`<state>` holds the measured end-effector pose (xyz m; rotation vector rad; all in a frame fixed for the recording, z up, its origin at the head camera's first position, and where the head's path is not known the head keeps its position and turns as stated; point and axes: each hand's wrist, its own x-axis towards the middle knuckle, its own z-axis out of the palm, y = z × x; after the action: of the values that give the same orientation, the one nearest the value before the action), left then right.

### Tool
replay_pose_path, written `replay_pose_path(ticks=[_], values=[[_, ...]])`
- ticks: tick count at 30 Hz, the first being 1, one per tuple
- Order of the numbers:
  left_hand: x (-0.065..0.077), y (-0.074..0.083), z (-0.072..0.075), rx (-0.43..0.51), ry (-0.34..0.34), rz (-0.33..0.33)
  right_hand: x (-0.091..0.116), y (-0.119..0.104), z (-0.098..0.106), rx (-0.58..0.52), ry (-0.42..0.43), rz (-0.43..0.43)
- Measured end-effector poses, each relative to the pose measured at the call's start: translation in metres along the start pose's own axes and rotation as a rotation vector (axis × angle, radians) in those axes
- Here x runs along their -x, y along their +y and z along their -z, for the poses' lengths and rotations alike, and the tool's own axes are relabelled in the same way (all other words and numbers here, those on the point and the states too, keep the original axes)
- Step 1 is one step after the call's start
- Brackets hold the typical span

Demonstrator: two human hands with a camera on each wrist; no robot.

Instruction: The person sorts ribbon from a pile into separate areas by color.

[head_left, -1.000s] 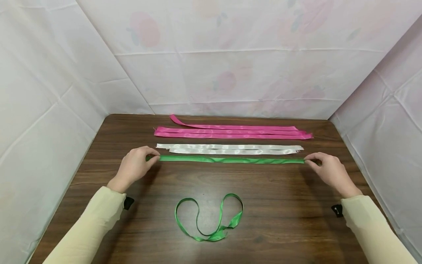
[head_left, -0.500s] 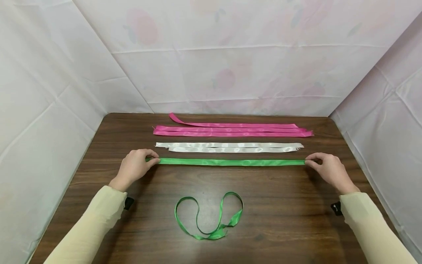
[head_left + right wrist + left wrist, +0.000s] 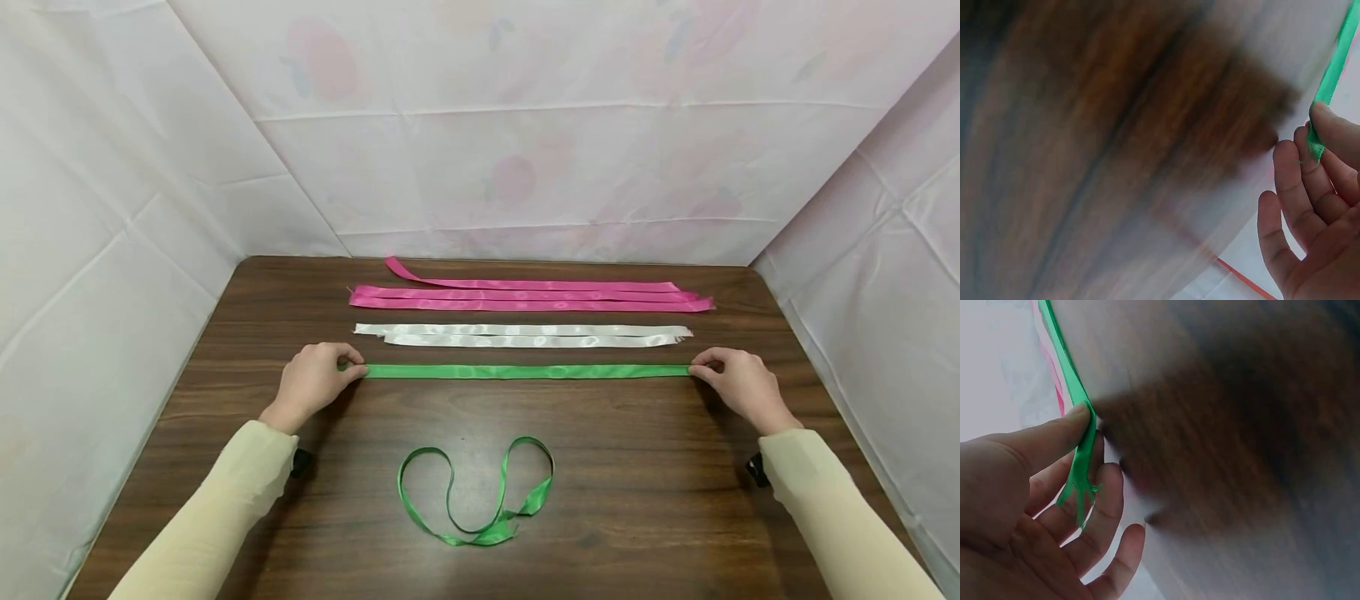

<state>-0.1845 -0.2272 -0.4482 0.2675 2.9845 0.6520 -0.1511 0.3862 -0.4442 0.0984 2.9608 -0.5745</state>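
Observation:
A green ribbon (image 3: 525, 372) stretches straight from side to side just in front of two white ribbons (image 3: 525, 336). My left hand (image 3: 315, 379) pinches its left end between thumb and fingers; in the left wrist view a frayed tail of the green ribbon (image 3: 1082, 462) hangs past the thumb. At the other end my right hand (image 3: 742, 383) pinches it the same way, and a short tip of the green ribbon (image 3: 1316, 147) sticks out below the thumb in the right wrist view. Nearer the front, a second green ribbon (image 3: 491, 533) lies loosely curled on the table.
Several pink ribbons (image 3: 525, 300) lie side by side at the back of the brown wooden table (image 3: 637, 517), one with its left end curling up. White patterned cloth (image 3: 480, 167) stands behind the table and on both sides.
The stretched green ribbon has come slightly toward the front, away from the white ribbons, and now looks flatter. Both hands keep their pinch on it. The curled green ribbon has not moved.

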Motion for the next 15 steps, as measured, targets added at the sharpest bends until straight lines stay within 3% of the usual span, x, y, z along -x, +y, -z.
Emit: replay_pose_path(ticks=[15], values=[[-0.004, -0.011, 0.002, 0.043, -0.015, 0.067, -0.005, 0.004, -0.001, 0.019, -0.009, -0.022]])
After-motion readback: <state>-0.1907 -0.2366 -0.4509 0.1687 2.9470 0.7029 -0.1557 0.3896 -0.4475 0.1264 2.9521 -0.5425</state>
